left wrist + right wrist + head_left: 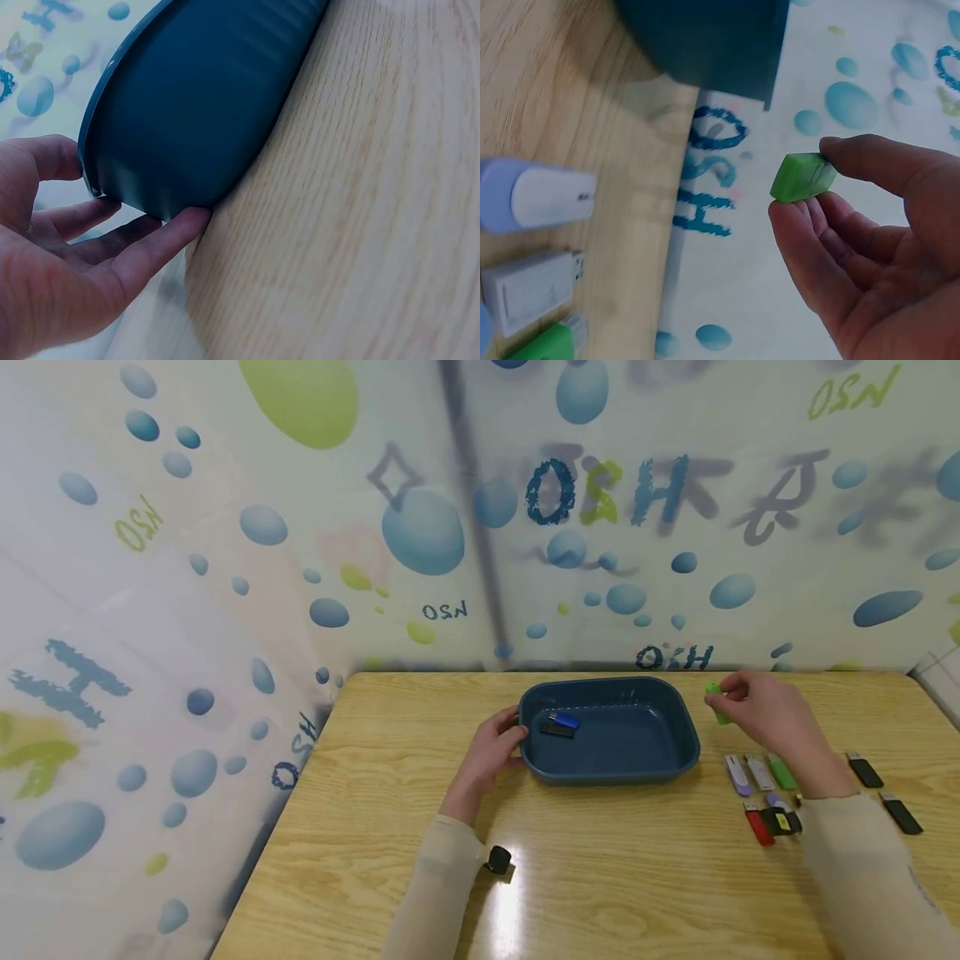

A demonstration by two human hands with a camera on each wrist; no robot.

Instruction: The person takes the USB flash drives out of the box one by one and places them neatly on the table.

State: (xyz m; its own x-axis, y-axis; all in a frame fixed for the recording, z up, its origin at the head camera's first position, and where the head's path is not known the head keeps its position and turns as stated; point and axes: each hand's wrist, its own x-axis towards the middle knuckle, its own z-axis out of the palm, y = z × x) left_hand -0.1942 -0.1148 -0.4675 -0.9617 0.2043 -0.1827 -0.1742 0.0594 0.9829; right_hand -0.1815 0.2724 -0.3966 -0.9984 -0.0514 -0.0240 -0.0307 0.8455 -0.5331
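Observation:
A dark blue plastic tray (pixel 611 774) stands on the table, with a blue USB stick (pixel 565 721) and a black USB stick (pixel 557 732) lying inside near its left end. My left hand (pixel 486 756) holds that end, thumb at the rim and fingers against the outer wall (pixel 187 127). Beyond the tray's right end, my right hand (pixel 776 714) pinches a green USB stick (pixel 804 178) between thumb and fingers, raised above the table. Part of this stick is covered by the fingers in the head view.
Right of the tray lie several USB sticks: a purple-and-white one (pixel 737 775), a pale grey one (pixel 759 773), a green one (pixel 781 772), a red one (pixel 761 827) and two black ones. My right forearm partly covers this group. A patterned curtain (pixel 420 627) hangs behind the table.

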